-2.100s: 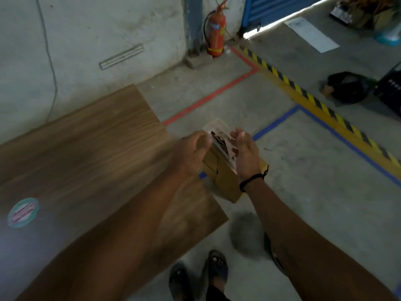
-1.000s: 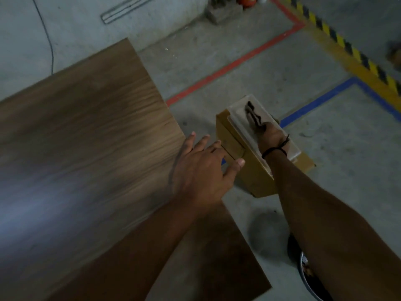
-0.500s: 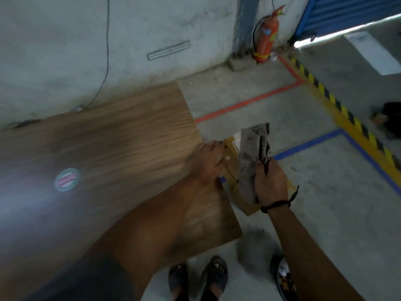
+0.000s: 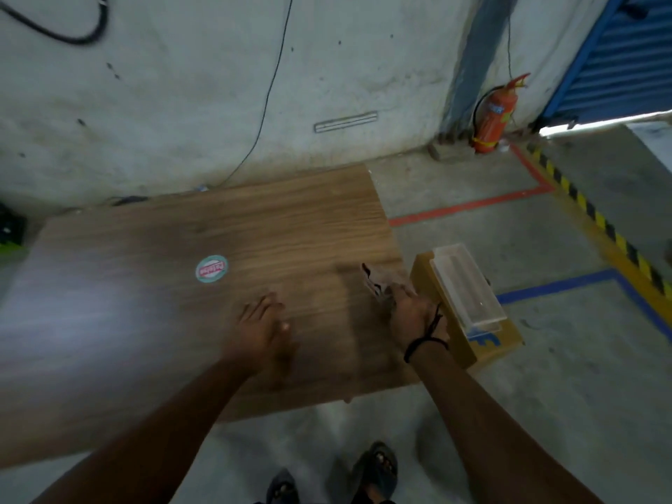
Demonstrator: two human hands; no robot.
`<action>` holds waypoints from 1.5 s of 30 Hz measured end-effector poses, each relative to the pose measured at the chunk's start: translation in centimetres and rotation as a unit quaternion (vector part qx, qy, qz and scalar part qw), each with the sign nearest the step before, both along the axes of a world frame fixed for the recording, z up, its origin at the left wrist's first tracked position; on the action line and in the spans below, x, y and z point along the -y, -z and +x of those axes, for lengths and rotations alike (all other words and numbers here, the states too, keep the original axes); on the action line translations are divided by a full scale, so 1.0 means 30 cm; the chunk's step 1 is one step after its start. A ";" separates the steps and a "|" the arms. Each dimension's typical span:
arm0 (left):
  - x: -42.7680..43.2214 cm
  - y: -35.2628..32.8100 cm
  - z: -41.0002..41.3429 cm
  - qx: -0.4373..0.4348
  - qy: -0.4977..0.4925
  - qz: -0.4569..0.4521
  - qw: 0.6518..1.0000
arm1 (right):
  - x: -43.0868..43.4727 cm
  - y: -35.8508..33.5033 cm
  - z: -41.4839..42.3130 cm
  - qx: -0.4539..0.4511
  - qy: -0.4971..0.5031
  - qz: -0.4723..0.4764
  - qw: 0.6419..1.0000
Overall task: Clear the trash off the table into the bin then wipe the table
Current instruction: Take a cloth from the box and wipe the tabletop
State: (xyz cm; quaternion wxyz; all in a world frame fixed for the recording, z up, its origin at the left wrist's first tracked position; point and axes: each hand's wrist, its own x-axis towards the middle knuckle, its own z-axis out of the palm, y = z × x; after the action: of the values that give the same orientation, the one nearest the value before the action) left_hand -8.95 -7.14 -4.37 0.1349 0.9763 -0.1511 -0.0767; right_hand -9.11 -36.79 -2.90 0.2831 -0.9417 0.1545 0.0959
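Nearest to us, two sandalled feet (image 4: 376, 467) stood on the concrete floor (image 4: 582, 394) below the table's near edge. Above them our two arms reached over the wooden table (image 4: 145, 303). Our left hand (image 4: 260, 331) lay flat on the boards with the fingers loosely spread, clasping nothing. Our right hand (image 4: 412, 314), a black cord at its wrist, was closed around a crumpled grey cloth (image 4: 374, 281) at the table's right edge, the cloth's free end lying on or just over the wood; we could not tell which, as it was blurred.

Just beside the table's right edge, on the floor, stood one cardboard box (image 4: 483, 343), which we took for the bin, with one clear plastic tray (image 4: 467, 285) resting across its top. We judged the clearing done or nearly so: the only thing left on the tabletop was one round sticker (image 4: 211, 268), flat on the wood, perhaps stuck down and not trash at all. With the cloth in hand at the table, we judged the wiping to be just starting, with almost the whole surface yet to cover.

Farther off, one red fire extinguisher (image 4: 494, 116) stood against the wall (image 4: 182, 103).
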 end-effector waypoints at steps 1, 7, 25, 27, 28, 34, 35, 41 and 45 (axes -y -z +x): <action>-0.047 0.015 -0.008 0.008 -0.005 0.008 1.000 | -0.007 0.033 -0.013 -0.023 -0.024 -0.014 0.999; -0.254 0.118 -0.038 0.052 -0.008 0.009 0.999 | -0.031 0.151 -0.067 -0.093 -0.041 -0.104 0.989; -0.346 0.209 -0.060 0.051 0.052 -0.074 0.995 | -0.146 0.139 -0.277 -0.005 0.149 -0.217 0.965; -0.346 0.204 -0.058 0.045 0.050 -0.078 0.995 | -0.295 0.195 -0.261 0.019 0.122 -0.227 0.966; -0.348 0.204 -0.060 0.042 0.050 -0.082 0.994 | -0.387 0.227 -0.259 0.006 0.101 -0.218 0.971; -0.373 0.206 -0.069 0.039 0.075 -0.088 0.993 | -0.842 0.115 -0.280 0.074 -0.069 -0.083 0.991; -0.372 0.204 -0.069 0.040 0.070 -0.090 0.993 | -0.803 0.087 -0.266 0.082 -0.047 -0.082 0.992; -0.358 0.209 -0.062 0.051 0.049 -0.076 0.995 | -0.178 0.094 -0.159 -0.065 0.185 -0.190 0.962; -0.347 0.208 -0.065 0.052 0.042 -0.065 0.996 | -0.183 0.155 -0.094 -0.088 0.140 -0.210 0.964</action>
State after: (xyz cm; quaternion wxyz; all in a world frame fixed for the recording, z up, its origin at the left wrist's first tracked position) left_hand -10.90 3.29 -10.60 0.1871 0.9607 -0.2039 -0.0215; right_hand -11.94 -31.30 -7.55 0.0751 -0.9367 0.3260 0.1031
